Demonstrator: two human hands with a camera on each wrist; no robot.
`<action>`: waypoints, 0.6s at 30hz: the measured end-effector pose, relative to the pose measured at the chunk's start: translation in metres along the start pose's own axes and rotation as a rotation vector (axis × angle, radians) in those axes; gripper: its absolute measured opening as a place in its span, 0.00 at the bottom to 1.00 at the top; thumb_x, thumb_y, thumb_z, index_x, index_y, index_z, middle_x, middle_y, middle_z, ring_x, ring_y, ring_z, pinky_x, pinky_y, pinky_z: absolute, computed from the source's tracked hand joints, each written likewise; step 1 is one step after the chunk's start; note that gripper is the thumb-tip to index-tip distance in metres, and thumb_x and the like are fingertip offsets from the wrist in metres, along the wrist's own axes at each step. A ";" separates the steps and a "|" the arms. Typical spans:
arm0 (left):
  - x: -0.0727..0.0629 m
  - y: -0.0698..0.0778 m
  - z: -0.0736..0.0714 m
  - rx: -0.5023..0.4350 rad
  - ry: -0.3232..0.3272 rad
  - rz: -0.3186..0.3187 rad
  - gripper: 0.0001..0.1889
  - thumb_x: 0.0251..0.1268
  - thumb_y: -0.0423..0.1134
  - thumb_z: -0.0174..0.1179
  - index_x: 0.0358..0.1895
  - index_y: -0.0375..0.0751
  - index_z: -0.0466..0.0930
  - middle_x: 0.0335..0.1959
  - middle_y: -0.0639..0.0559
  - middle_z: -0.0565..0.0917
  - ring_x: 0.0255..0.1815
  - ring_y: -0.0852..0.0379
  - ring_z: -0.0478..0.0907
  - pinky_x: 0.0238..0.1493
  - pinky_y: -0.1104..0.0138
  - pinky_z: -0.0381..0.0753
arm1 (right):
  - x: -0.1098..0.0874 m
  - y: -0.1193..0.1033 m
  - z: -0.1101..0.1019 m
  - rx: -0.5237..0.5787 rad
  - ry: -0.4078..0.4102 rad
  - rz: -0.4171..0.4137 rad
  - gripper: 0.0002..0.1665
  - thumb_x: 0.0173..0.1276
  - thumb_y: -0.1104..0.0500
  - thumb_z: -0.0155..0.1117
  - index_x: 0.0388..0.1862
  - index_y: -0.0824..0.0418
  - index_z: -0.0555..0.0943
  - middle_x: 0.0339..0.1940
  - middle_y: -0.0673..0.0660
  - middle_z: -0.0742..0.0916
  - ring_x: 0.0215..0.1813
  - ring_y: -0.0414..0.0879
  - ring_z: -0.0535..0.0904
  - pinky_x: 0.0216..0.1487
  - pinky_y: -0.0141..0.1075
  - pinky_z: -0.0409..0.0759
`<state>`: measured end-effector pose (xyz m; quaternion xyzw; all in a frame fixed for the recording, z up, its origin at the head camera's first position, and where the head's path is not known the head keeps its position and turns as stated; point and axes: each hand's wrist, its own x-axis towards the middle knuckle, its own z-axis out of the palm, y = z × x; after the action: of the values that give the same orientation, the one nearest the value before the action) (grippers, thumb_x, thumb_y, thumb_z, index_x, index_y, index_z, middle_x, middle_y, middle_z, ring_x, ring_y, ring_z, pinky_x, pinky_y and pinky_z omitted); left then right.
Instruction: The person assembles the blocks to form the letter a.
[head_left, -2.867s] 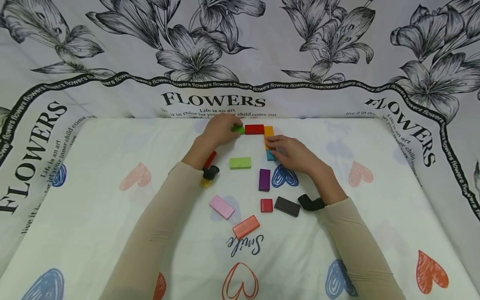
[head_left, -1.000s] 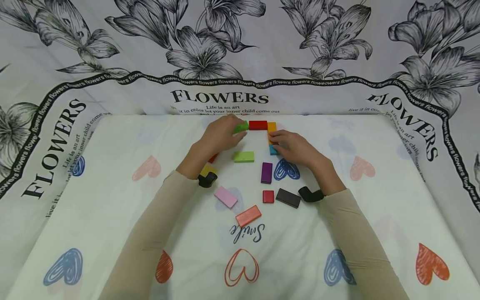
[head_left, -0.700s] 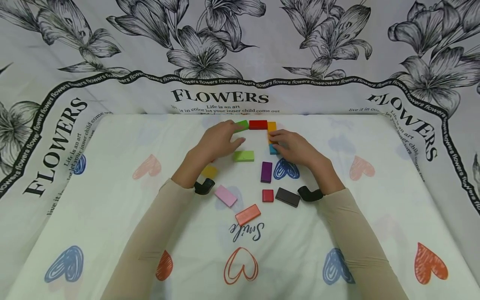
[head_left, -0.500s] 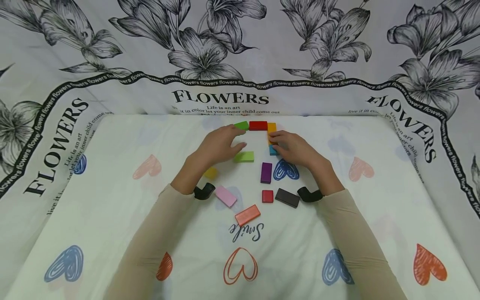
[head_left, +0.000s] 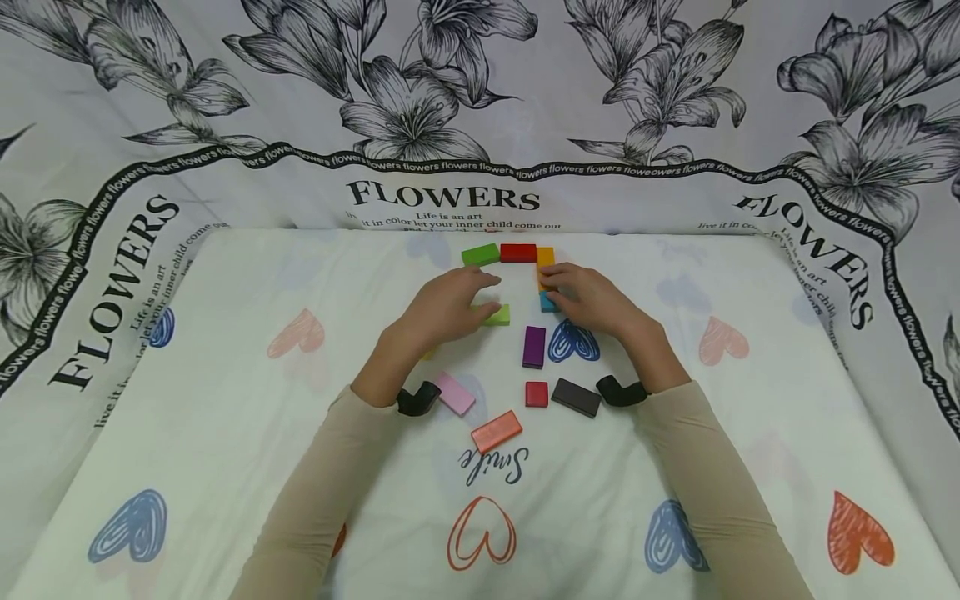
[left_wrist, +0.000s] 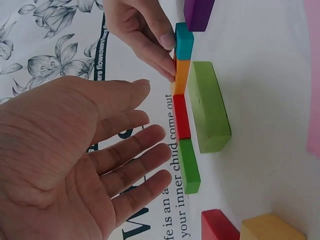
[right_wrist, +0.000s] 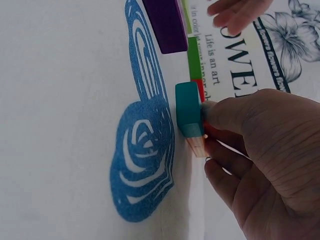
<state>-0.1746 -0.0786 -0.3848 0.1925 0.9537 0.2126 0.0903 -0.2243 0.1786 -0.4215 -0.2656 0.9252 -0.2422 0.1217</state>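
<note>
My left hand [head_left: 444, 307] hovers palm-down with fingers spread and nothing in it. Its thumb overlaps the lime-green block [head_left: 498, 315] in the head view. Beyond its fingertips lies a dark-green block [head_left: 480, 255], slightly angled, beside a red block [head_left: 518, 252]. An orange block [head_left: 545, 258] and a teal block [head_left: 548, 302] extend this row towards me at the right, forming a corner. My right hand [head_left: 592, 298] touches their outer side, with fingers against the orange block and thumb at the teal one. In the left wrist view the lime-green block stands apart from the row.
Nearer me lie a purple block [head_left: 534, 347], a small red block [head_left: 536, 394], a black block [head_left: 576, 397], a coral block [head_left: 497, 431] and a pink block [head_left: 456, 394]. A yellow block [left_wrist: 272, 228] and another red block [left_wrist: 218, 225] sit under my left arm.
My left hand has let go of the dark-green block and drawn back towards me, leaving the block angled by the red one. The right hand has stayed at the orange and teal blocks.
</note>
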 end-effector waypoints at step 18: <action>-0.003 0.025 0.028 0.034 -0.102 0.137 0.27 0.74 0.50 0.66 0.72 0.45 0.79 0.68 0.48 0.83 0.69 0.51 0.80 0.72 0.57 0.82 | 0.001 0.006 0.000 -0.012 0.007 -0.029 0.26 0.80 0.58 0.62 0.74 0.62 0.78 0.80 0.60 0.76 0.85 0.60 0.65 0.85 0.57 0.64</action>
<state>-0.1565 -0.0487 -0.3983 0.2694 0.9360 0.1919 0.1207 -0.2278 0.1820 -0.4246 -0.2787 0.9231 -0.2394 0.1132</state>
